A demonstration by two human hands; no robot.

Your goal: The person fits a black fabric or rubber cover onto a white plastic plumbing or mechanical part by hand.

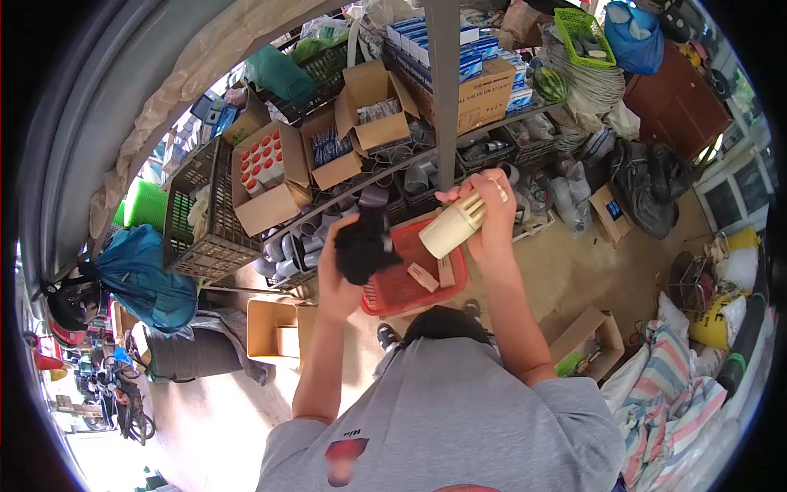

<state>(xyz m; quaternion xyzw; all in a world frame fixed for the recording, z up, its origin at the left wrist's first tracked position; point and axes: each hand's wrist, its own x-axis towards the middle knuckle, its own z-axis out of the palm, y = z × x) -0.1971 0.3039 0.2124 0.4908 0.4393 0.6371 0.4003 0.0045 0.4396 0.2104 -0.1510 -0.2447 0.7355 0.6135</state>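
Note:
My left hand point(331, 266) is closed round a soft-looking black object point(366, 246), whose exact kind I cannot tell. In my right hand point(496, 215) is a cream-coloured cylinder point(447, 233), tilted, with several pale stick-like pieces at its upper end under my fingers. Below and between both hands stands a red plastic basket point(379, 305) on the floor. Two small light-brown slotted pieces, a left one point(422, 277) and a right one point(446, 272), lie in it.
Ahead, a shelf holds a carton of red-capped bottles point(262, 164), other open cartons point(373, 102), a black crate point(205, 209) and grey pipe fittings point(373, 195). On the floor are an open carton point(275, 328) at left and another point(590, 340) at right. A metal post point(443, 90) rises ahead.

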